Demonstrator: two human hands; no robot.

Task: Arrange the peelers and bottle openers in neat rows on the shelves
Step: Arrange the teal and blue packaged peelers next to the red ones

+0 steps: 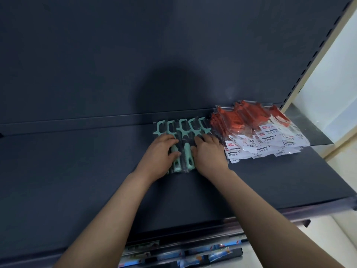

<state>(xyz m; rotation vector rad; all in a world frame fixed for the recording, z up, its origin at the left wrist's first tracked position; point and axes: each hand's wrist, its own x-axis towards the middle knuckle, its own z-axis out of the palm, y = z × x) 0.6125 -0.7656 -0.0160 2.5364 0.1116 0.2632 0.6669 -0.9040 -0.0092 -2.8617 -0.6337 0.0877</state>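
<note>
Two bare forearms rise from the bottom edge of the frame, over a lower tier of colourful packets [193,254], and meet at the centre on the dark shelf [77,171]. There the left hand [160,151] and right hand [208,153] lie palm down on a short row of green peelers [187,151] in clear sleeves. The fingers of both are loosely bent and spread over the handles. Neither seems to grip a packet; they press from either side as if squeezing the row together. The peeler heads point toward the back panel [116,55]. Just right of centre, touching the row, a looser heap of red peelers [251,128] fans out untidily. The step in hand looks like squaring up the green row. The next move would likely be sorting the red heap into lines. No bottle opener can be made out.
</note>
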